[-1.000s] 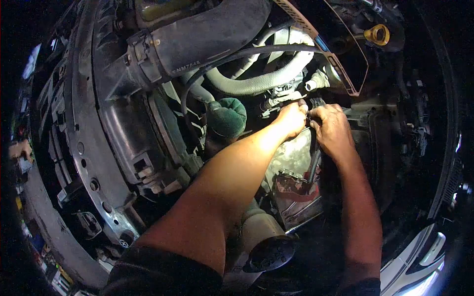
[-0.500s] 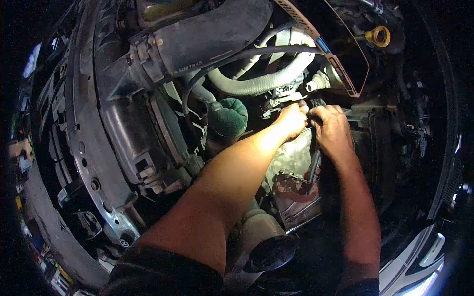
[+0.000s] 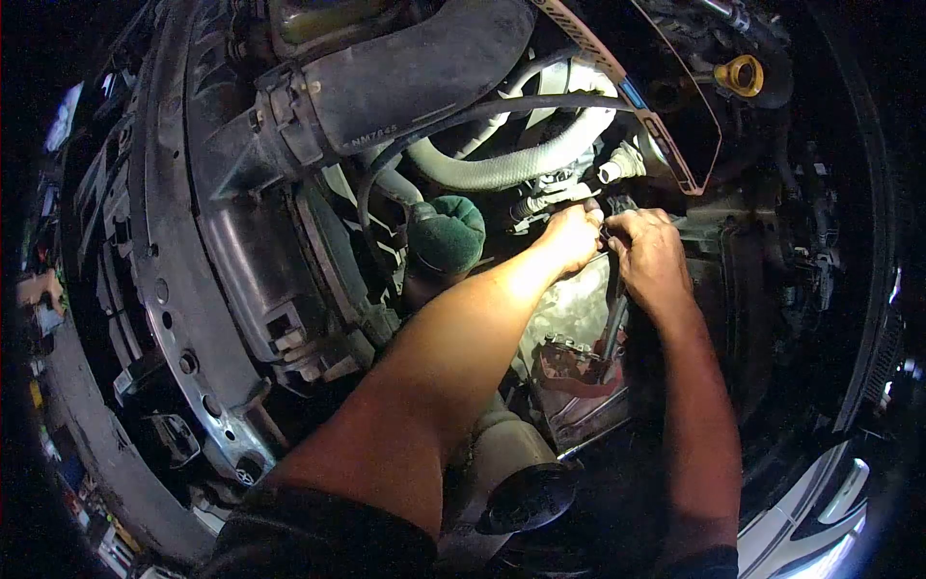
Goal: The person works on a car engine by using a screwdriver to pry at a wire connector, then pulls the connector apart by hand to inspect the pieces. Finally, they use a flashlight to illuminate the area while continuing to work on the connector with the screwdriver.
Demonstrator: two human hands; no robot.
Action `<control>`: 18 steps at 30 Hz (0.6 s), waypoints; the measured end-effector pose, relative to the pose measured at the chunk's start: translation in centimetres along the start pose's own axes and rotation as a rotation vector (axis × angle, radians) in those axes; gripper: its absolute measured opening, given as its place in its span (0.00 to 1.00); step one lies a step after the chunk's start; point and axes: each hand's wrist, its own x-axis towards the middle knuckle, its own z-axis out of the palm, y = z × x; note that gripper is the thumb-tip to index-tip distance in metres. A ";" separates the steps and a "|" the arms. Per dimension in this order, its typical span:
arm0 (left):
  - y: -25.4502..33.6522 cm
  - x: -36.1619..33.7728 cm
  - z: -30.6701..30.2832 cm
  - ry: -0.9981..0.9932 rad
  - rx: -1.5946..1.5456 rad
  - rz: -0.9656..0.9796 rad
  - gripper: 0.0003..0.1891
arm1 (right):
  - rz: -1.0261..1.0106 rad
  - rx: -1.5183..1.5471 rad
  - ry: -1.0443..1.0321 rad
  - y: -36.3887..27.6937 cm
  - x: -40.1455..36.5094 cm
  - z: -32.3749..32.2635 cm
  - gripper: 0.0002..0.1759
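Note:
In the engine bay both hands meet over a pale, brightly lit surface (image 3: 574,314). My left hand (image 3: 576,237) is closed, its fingertips pinching something small and dark that is mostly hidden. Close beside it, my right hand (image 3: 653,253) is closed with thumb and fingers on a black cable (image 3: 613,326). This cable runs down from the fingers to a reddish cover with metal clamp parts (image 3: 577,372). Just above the hands lie a dark piece like a connector (image 3: 622,204) and a pale fitting (image 3: 621,164).
A large black intake duct (image 3: 415,77) crosses the top left. Below it curves a pale sleeved hose (image 3: 511,166). A green cloth-like cover (image 3: 446,234) sits beside my left forearm. A tan-framed clear panel (image 3: 666,135) hangs above the hands, near a yellow ring (image 3: 741,74).
Both hands stay together at the same spot, with only tiny finger shifts. The black cable below my right hand shows slightly more clearly, and the view has moved a little.

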 end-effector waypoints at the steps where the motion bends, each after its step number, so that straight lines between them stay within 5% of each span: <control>1: -0.2 0.2 0.1 -0.003 -0.006 -0.001 0.20 | -0.003 -0.002 -0.002 0.0 0.0 -0.1 0.13; 18: -1.9 1.4 0.7 0.076 0.090 0.054 0.20 | 0.055 0.012 -0.015 -0.5 0.1 -0.1 0.12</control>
